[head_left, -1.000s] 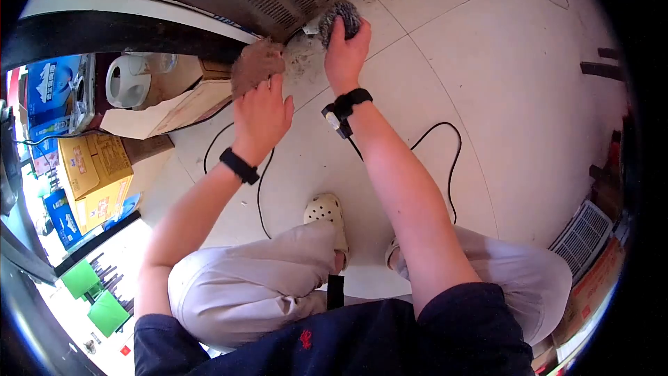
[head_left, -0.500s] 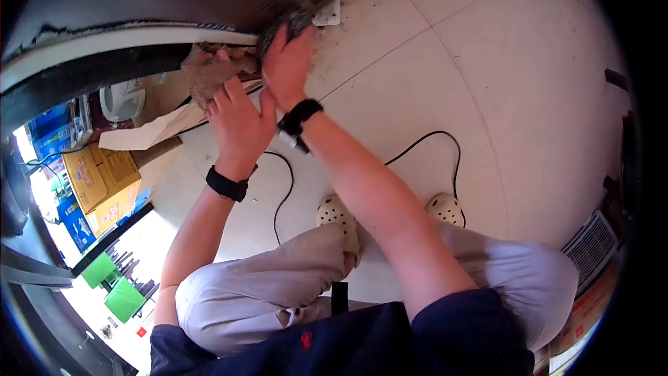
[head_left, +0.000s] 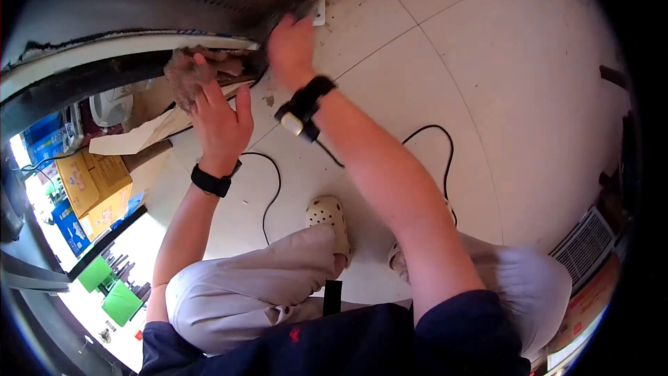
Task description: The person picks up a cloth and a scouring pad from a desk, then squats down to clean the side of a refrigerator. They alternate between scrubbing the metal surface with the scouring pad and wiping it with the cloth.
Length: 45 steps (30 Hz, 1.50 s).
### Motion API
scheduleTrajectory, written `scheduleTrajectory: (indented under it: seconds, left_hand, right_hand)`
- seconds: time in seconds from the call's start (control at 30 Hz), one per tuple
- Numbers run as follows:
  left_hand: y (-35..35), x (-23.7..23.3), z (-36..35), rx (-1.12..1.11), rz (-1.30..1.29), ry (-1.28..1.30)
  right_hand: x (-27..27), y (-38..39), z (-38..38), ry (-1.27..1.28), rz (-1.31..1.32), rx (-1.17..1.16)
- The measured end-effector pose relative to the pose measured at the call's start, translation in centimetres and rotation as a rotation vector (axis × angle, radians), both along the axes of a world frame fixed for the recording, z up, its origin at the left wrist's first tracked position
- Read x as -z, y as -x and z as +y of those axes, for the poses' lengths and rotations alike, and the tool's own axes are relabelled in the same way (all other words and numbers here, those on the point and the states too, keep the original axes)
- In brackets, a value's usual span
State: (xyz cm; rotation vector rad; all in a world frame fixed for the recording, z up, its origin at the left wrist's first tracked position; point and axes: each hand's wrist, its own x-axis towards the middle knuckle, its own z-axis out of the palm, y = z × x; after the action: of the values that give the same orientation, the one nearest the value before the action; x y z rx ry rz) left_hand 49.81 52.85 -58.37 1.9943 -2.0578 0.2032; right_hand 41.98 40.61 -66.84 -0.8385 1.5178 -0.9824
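My left hand (head_left: pixel 221 129) lies against a crumpled grey-brown dirty rag (head_left: pixel 182 87), its fingers stretched over the cloth and its thumb held apart. The rag is at the dark lower edge of a large metal cabinet (head_left: pixel 139 7). To its right, my right hand (head_left: pixel 292 45) is curled and smeared by motion, close to the cabinet's bottom corner and the floor. What its fingers hold is hidden and blurred. A small white piece (head_left: pixel 319 11) is on the floor beside that hand. Both wrists wear black bands.
A pale board (head_left: pixel 136 138) juts out under the cabinet, left of my left hand. Cardboard boxes (head_left: pixel 97 181) and green stools (head_left: pixel 122 301) appear further left. A black cable (head_left: pixel 278 184) crosses the tiled floor (head_left: pixel 390 90) near my shoes (head_left: pixel 325 216). A vented panel (head_left: pixel 584 247) stands at right.
My right hand has shifted slightly and its wrist has turned; the dark grey speckled thing around it has become hard to see. My left hand stays on the rag. The view has shifted a little.
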Motion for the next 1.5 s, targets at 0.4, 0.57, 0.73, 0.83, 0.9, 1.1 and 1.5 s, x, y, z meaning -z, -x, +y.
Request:
scheduleTrajectory:
  seconds: [0.4,0.57,0.73,0.83,0.9,1.1,1.5]
  left_hand:
    - [-2.0,-0.4,-0.1,0.027,-0.167,0.091]
    - [-2.2,-0.1,0.2,-0.044,-0.075,0.012]
    - [-2.5,0.4,-1.0,0.051,-0.222,0.139]
    - [-3.4,1.0,0.2,-0.028,-0.157,0.067]
    - [-3.7,1.3,0.0,-0.03,-0.166,0.079]
    - [-4.9,2.2,0.5,-0.048,-0.304,0.128]
    - [-4.8,1.8,0.4,-0.136,-0.291,0.226]
  right_hand:
    - [-0.5,-1.1,0.1,-0.069,0.0,0.1]
    - [4.8,0.9,-3.6,0.194,0.144,-0.103]
    - [1.4,-2.0,2.1,0.128,0.002,0.016]
    - [5.8,1.5,-3.6,0.358,0.757,-0.518]
    - [6.4,0.4,-4.8,0.364,0.966,-0.375]
    - [1.9,-3.0,3.0,0.119,-0.066,-0.114]
    - [1.8,-2.8,4.7,0.174,-0.076,-0.075]
